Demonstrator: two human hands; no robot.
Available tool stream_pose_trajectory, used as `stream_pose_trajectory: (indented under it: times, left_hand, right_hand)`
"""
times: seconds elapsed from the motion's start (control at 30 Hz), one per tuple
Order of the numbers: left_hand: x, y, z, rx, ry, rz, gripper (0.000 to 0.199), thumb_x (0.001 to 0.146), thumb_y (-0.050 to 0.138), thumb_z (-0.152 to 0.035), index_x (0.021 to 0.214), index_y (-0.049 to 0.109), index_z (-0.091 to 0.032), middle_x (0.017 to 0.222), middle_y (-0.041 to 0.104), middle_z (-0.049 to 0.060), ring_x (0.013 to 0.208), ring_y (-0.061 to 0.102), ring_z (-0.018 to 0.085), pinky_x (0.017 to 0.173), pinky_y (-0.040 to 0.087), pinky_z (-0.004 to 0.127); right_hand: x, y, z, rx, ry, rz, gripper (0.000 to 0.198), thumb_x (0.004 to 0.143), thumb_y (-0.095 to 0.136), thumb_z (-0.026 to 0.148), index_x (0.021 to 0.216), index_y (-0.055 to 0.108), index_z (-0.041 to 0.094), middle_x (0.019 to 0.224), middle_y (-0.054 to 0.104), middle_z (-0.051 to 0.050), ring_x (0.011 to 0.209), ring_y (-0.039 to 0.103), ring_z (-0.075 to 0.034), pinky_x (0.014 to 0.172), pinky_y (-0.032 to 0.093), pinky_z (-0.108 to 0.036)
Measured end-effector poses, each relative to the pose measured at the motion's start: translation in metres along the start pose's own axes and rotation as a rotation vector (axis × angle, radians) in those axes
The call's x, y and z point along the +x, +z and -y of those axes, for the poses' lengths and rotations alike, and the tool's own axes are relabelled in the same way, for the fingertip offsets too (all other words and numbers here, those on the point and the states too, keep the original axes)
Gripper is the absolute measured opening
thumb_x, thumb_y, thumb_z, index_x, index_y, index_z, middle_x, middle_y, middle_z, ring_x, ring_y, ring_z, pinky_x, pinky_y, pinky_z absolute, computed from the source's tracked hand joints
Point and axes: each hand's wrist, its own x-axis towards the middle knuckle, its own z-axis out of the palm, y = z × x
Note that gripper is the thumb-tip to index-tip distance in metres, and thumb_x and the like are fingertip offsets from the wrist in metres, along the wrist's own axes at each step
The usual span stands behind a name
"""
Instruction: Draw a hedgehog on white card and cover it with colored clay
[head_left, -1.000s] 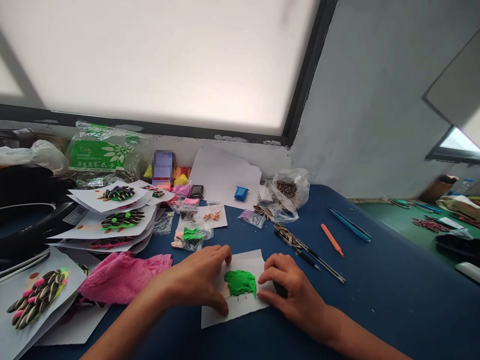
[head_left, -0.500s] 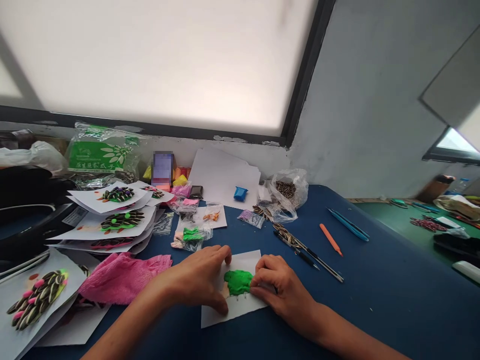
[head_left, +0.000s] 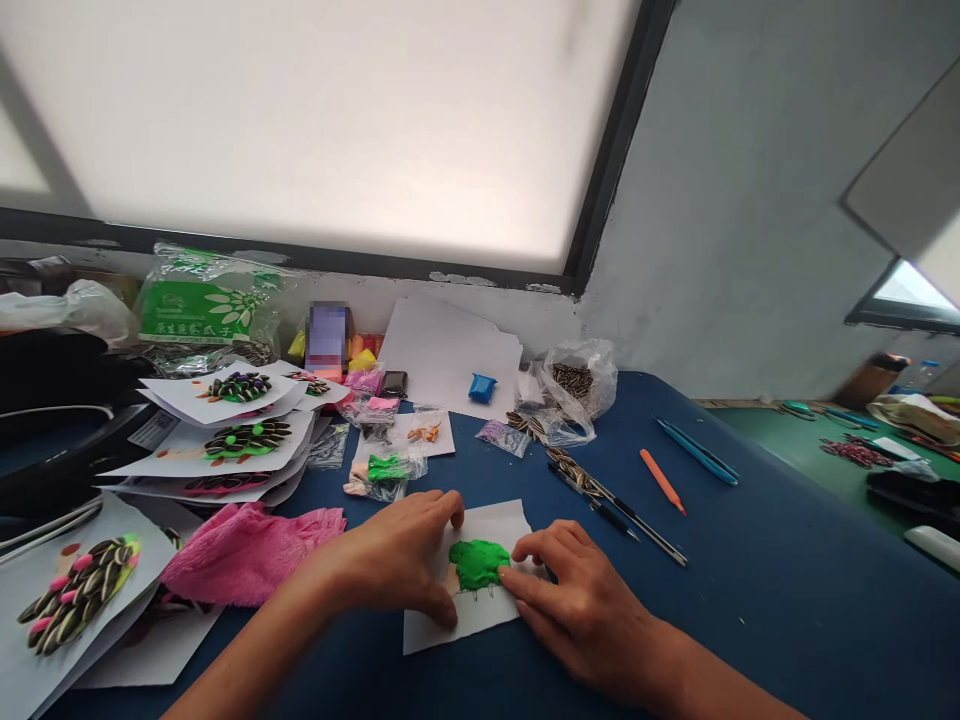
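Observation:
A patch of green modelling clay is spread flat on a sheet of white paper, with a small pale pink bit at its left side. Short pen strokes show on the paper just below the green. Over the sheet's left part rests my left hand, its thumb and index finger spread wide apart at the clay's left. My right hand lies at the other side. Its thumb tip touches the clay's right edge, while the index finger stays apart from the thumb, beside the green.
Seed-decorated sheets are stacked at left, near a pink cloth. Bagged clay lies beyond my left hand. Pens, an orange marker, blue tweezers and a bag of sunflower seeds are to the right.
My right hand has shifted slightly right and down, its fingers opening out from a pinch at the clay's right edge. More of that edge shows. The left hand stays in place.

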Motion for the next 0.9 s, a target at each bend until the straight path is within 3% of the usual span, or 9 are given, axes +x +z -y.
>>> stream_pose_trajectory:
  times: [0.23, 0.43, 0.63, 0.9]
  left_hand:
    - [0.0015, 0.0003, 0.0008, 0.0, 0.003, 0.005, 0.059, 0.053, 0.081, -0.037, 0.104, 0.053, -0.024, 0.1, 0.058, 0.002, 0.094, 0.056, 0.026, 0.075, 0.044, 0.029]
    - [0.0004, -0.0008, -0.0007, 0.006, -0.01, 0.003, 0.057, 0.054, 0.079, -0.036, 0.103, 0.053, -0.025, 0.1, 0.058, 0.001, 0.094, 0.057, 0.025, 0.074, 0.044, 0.028]
    - [-0.0009, -0.0004, -0.0015, 0.009, -0.016, 0.006, 0.057, 0.053, 0.079, -0.035, 0.103, 0.054, -0.025, 0.1, 0.059, 0.001, 0.094, 0.058, 0.026, 0.075, 0.044, 0.028]
    - [0.0002, 0.0001, -0.0015, 0.014, -0.007, 0.002, 0.057, 0.053, 0.08, -0.036, 0.102, 0.053, -0.025, 0.099, 0.058, 0.0, 0.092, 0.057, 0.024, 0.074, 0.044, 0.027]
  right_hand:
    - [-0.0012, 0.0001, 0.0007, -0.017, -0.021, -0.001, 0.023, 0.093, 0.051, 0.018, 0.112, 0.064, 0.019, 0.107, 0.059, -0.011, 0.086, 0.052, -0.021, 0.079, 0.044, -0.037]
    - [-0.0009, -0.0011, -0.0006, -0.003, -0.002, 0.081, 0.02, 0.093, 0.051, 0.022, 0.106, 0.066, 0.022, 0.109, 0.056, -0.01, 0.088, 0.05, -0.021, 0.082, 0.042, -0.038]
    - [0.0036, -0.001, -0.0008, 0.046, 0.014, 0.079, 0.028, 0.093, 0.052, 0.024, 0.118, 0.063, 0.023, 0.114, 0.052, -0.011, 0.093, 0.049, -0.022, 0.084, 0.041, -0.039]
    - [0.0061, 0.0026, -0.0001, 0.029, -0.029, 0.09, 0.022, 0.094, 0.049, 0.023, 0.108, 0.066, 0.022, 0.108, 0.053, -0.01, 0.089, 0.047, -0.022, 0.081, 0.04, -0.038]
